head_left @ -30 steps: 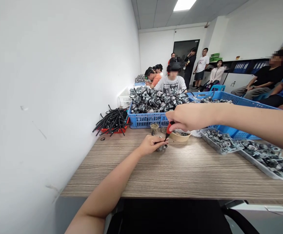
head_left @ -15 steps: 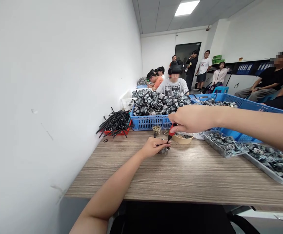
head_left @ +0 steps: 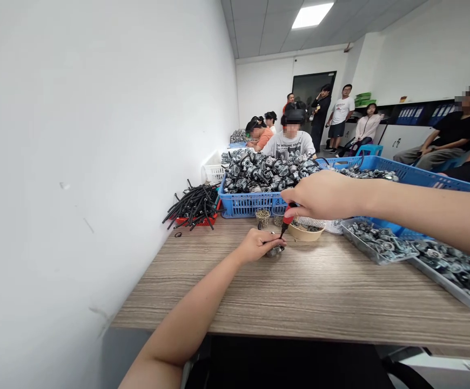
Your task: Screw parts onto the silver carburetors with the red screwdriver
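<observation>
My left hand [head_left: 257, 245] is closed on a small metal part [head_left: 274, 252], pressed down against the wooden table [head_left: 235, 302]. Fingers cover much of the part, so its exact kind is hidden. Above it, my right hand [head_left: 310, 195] grips the red handle of a screwdriver [head_left: 287, 217]. The dark shaft slants down, its tip at the part beside my left fingertips. Just behind stand a clear cup of small brass-coloured screws [head_left: 263, 218] and a round tan bowl [head_left: 307, 233] with small pieces in it.
A blue crate [head_left: 243, 206] heaped with metal parts stands behind my hands. Black tubes [head_left: 194, 205] lie in a red basket at left. Clear trays of metal pieces [head_left: 376, 243] sit at right, near another blue crate [head_left: 421, 175]. A person [head_left: 291, 141] sits opposite.
The whole view has shifted slightly. My hands keep almost the same pose, with the screwdriver still at the metal part; its handle looks a little more upright.
</observation>
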The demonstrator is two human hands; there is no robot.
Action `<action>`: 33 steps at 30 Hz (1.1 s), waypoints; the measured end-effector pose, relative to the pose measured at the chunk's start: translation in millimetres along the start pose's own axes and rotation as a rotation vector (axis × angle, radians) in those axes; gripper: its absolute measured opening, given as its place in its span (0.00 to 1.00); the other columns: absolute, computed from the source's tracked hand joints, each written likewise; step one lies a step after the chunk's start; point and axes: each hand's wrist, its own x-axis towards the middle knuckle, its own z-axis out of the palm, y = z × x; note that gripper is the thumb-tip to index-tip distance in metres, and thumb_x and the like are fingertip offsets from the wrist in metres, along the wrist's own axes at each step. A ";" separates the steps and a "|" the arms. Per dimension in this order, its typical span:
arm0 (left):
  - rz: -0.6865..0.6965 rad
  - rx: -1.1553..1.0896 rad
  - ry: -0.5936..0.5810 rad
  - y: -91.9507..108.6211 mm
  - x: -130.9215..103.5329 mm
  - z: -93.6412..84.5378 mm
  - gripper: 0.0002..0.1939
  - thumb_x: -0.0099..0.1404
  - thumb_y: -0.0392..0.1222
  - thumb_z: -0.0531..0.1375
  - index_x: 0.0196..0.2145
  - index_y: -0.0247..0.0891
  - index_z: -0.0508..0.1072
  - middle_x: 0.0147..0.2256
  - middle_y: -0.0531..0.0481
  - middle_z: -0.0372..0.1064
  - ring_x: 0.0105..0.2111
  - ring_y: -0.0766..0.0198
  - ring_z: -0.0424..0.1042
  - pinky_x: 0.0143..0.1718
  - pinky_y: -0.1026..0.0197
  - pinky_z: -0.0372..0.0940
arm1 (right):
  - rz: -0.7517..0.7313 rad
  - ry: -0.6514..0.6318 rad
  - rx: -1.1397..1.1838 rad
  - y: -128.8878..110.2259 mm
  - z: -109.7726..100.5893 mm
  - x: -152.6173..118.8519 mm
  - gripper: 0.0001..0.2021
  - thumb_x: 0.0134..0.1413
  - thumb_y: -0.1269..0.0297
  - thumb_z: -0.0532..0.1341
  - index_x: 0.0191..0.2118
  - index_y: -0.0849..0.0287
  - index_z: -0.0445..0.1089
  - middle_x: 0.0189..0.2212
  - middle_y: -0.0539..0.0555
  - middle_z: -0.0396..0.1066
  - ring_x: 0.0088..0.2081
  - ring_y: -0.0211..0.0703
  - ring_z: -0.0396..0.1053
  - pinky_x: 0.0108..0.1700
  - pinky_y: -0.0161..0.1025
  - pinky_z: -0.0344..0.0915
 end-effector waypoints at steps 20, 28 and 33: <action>-0.010 0.017 0.004 -1.7 0.3 0.8 0.22 0.85 0.58 0.63 0.51 0.41 0.93 0.52 0.44 0.91 0.54 0.54 0.90 0.61 0.57 0.80 | -0.310 0.064 0.129 21.3 18.2 2.7 0.05 0.77 0.66 0.60 0.45 0.58 0.72 0.41 0.59 0.77 0.40 0.52 0.74 0.41 0.45 0.62; -0.001 0.023 0.012 -1.9 -0.2 1.0 0.21 0.85 0.57 0.64 0.52 0.42 0.92 0.52 0.45 0.90 0.53 0.54 0.91 0.60 0.57 0.81 | -0.254 0.036 0.179 16.1 16.0 5.2 0.10 0.78 0.56 0.61 0.45 0.57 0.71 0.37 0.58 0.78 0.35 0.49 0.71 0.37 0.43 0.57; 0.005 0.023 0.011 -3.5 -0.2 1.4 0.22 0.85 0.58 0.63 0.52 0.42 0.92 0.52 0.46 0.91 0.52 0.54 0.91 0.60 0.58 0.81 | -0.239 0.032 0.203 16.1 15.0 6.8 0.10 0.77 0.56 0.60 0.44 0.55 0.71 0.35 0.56 0.77 0.33 0.48 0.70 0.36 0.43 0.55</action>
